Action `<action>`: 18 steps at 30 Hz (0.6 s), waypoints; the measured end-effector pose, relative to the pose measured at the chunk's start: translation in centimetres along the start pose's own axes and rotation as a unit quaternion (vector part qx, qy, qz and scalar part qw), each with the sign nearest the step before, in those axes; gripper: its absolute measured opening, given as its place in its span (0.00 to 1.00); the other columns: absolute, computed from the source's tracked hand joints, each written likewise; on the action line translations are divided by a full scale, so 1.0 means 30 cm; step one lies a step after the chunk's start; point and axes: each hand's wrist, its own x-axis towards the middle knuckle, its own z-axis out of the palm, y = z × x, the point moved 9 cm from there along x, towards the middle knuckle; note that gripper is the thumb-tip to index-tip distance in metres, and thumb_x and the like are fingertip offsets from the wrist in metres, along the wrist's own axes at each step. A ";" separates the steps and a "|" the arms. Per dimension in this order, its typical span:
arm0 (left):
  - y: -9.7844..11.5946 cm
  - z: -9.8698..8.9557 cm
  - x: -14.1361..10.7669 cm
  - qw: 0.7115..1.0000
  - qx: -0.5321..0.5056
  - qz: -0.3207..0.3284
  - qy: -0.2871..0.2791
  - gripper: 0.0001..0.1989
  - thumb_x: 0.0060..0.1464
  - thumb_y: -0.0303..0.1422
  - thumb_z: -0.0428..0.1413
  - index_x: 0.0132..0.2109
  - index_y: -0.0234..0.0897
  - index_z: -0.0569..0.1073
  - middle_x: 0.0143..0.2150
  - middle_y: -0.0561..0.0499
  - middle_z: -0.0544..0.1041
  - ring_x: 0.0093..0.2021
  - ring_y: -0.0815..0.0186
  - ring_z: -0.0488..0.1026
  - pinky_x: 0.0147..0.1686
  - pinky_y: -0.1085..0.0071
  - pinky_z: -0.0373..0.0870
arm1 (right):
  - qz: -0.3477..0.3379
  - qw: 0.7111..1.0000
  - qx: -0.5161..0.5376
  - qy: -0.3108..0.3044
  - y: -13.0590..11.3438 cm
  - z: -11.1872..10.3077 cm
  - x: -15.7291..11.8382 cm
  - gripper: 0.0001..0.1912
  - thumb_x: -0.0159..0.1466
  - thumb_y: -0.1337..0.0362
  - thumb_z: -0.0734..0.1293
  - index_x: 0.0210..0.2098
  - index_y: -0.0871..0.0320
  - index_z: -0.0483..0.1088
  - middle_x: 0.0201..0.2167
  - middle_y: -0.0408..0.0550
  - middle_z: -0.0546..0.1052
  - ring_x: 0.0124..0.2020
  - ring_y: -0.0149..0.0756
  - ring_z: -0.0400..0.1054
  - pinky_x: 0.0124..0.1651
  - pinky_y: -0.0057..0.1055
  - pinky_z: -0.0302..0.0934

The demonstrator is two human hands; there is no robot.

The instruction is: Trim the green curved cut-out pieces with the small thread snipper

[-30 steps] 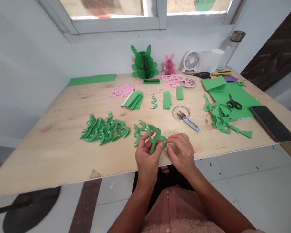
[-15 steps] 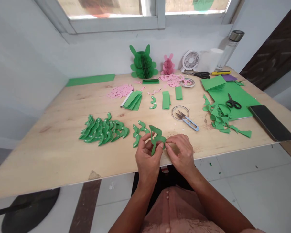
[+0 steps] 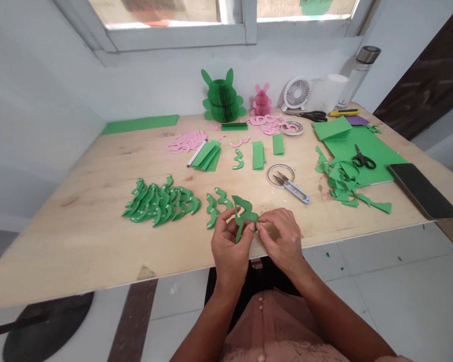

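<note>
Two hands on one green scalloped cutout (image 3: 248,214), just below frame centre: left hand (image 3: 230,246) pinches its body, right hand (image 3: 281,234) pinches its right edge, fingertips closed. One heap of green strips (image 3: 160,202) left of centre, count unclear. One pair of blue-handled snips (image 3: 292,188) right of centre, tips over one ring (image 3: 269,179). One pair of small black scissors (image 3: 363,158), right. Two honeycomb figures, upper centre: one green (image 3: 224,100), one pink (image 3: 261,103).
</note>
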 end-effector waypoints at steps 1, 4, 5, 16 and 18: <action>0.001 0.000 0.000 1.000 0.005 0.003 -0.001 0.20 0.43 0.27 0.61 0.46 0.38 0.68 0.41 0.51 0.76 0.34 0.71 0.75 0.38 0.74 0.72 | 0.000 1.000 -0.002 0.001 0.000 0.000 0.000 0.02 0.61 0.69 0.63 0.31 0.57 0.66 0.28 0.46 0.74 0.32 0.37 0.66 0.38 0.37 0.58; 0.002 0.000 -0.002 1.000 0.017 0.012 -0.005 0.20 0.44 0.27 0.61 0.46 0.38 0.68 0.42 0.50 0.75 0.34 0.71 0.75 0.38 0.73 0.72 | 0.005 1.000 -0.009 0.000 0.002 0.002 -0.001 0.03 0.60 0.70 0.63 0.30 0.57 0.65 0.28 0.46 0.74 0.32 0.36 0.66 0.38 0.36 0.57; 0.002 0.000 -0.002 1.000 0.019 0.014 -0.005 0.19 0.44 0.27 0.61 0.46 0.38 0.68 0.42 0.50 0.75 0.34 0.71 0.75 0.38 0.73 0.72 | 0.007 1.000 -0.010 -0.001 0.004 0.003 -0.002 0.03 0.60 0.70 0.63 0.30 0.57 0.65 0.27 0.46 0.74 0.32 0.36 0.65 0.38 0.36 0.57; -0.003 -0.004 0.002 1.000 0.000 0.011 0.001 0.20 0.45 0.27 0.60 0.46 0.38 0.67 0.41 0.50 0.76 0.34 0.71 0.75 0.37 0.74 0.72 | -0.003 1.000 -0.009 -0.006 0.000 0.005 -0.002 0.02 0.60 0.69 0.63 0.31 0.57 0.66 0.28 0.46 0.74 0.32 0.37 0.66 0.38 0.37 0.57; -0.004 -0.006 0.002 1.000 0.002 0.010 0.001 0.20 0.45 0.27 0.61 0.46 0.38 0.68 0.40 0.50 0.76 0.34 0.71 0.75 0.38 0.74 0.72 | -0.004 1.000 -0.011 -0.008 0.000 0.006 -0.003 0.02 0.60 0.69 0.63 0.31 0.57 0.66 0.28 0.46 0.74 0.32 0.37 0.66 0.38 0.37 0.57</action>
